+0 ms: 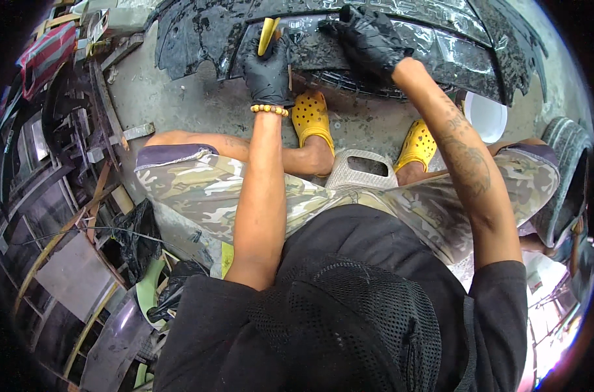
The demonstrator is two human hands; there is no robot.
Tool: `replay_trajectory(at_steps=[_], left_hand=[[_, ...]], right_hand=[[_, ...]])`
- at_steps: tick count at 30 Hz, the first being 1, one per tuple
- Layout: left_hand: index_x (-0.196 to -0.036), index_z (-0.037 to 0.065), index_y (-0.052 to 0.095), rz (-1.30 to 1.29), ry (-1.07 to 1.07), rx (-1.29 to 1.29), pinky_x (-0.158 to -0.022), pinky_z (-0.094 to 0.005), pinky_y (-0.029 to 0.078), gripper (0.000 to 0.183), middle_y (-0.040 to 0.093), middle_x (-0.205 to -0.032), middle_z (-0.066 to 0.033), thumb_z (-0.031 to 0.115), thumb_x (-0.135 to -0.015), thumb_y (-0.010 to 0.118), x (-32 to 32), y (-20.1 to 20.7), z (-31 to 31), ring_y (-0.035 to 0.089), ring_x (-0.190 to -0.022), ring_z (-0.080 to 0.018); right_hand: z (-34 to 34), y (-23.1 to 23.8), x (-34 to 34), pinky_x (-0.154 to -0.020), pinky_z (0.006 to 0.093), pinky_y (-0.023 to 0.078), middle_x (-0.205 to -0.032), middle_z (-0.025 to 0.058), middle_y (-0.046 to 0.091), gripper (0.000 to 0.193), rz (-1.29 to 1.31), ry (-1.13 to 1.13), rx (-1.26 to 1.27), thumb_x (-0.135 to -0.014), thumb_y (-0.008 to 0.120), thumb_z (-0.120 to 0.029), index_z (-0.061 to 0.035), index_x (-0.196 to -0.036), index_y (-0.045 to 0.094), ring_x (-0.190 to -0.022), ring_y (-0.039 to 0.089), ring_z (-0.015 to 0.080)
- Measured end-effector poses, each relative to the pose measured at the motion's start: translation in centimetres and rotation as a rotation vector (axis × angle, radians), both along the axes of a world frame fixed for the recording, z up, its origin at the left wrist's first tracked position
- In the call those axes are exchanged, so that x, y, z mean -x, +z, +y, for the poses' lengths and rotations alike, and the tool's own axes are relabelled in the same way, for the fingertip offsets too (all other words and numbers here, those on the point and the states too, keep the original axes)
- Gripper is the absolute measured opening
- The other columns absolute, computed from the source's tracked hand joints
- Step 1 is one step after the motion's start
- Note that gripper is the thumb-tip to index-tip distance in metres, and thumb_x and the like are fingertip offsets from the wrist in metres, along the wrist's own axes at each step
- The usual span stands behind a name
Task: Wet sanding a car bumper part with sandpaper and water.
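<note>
Black mesh fabric [355,320] nearest, bottom centre. Left hand [266,70], gloved: grip closed round a yellow strip [266,38], at the wet black panel's [450,55] near edge. Right hand [373,47], gloved, fingers bent over panel; can't tell if that grip holds anything. Panel sits ahead, beyond yellow clogs [311,116].
</note>
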State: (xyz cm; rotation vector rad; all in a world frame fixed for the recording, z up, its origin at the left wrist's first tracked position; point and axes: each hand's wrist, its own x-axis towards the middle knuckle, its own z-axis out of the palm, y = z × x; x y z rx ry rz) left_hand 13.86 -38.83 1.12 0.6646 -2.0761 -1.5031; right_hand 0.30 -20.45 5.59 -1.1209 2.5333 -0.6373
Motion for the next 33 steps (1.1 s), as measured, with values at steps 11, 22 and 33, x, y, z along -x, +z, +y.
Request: replay_trajectory(at_steps=[11,22,33], left_hand=[[-0.122,-0.001,0.065,-0.098,0.043,-0.051,-0.093,-0.0296,0.052,0.036,0.072,-0.113,-0.0078,0.006,-0.088,0.076,0.6,2.0,1.5,0.068,-0.102,-0.0146],[-0.119,0.002,0.066,-0.113,-0.194,0.295,-0.093,-0.0408,0.052,0.035,0.07,-0.118,-0.0195,0.015,-0.088,0.071,0.5,0.2,3.6,0.068,-0.109,-0.0305],[-0.126,-0.002,0.065,-0.226,-0.25,0.148,-0.095,-0.0332,0.05,0.039,0.07,-0.124,-0.0117,0.015,-0.092,0.074,1.2,2.8,6.1,0.067,-0.11,-0.0201]], right_hand=[[0.1,-3.8,-3.5,-0.099,0.0523,0.046,-0.12,0.0203,0.065,0.03,0.374,0.022,0.21,-0.097,0.057,-0.035,-0.0187,-0.12,0.069,-0.118,0.058,0.0386],[11.5,3.4,-3.9,-0.096,0.0412,0.049,-0.118,0.017,0.065,0.05,-0.329,-0.288,0.37,-0.095,0.066,-0.022,-0.0186,-0.144,0.055,-0.106,0.062,0.0324],[45.8,11.7,-2.8,-0.105,0.0316,0.045,-0.134,0.0096,0.063,0.033,-0.111,-0.996,0.883,-0.102,0.055,-0.011,0.002,-0.131,0.061,-0.117,0.06,0.0176]])
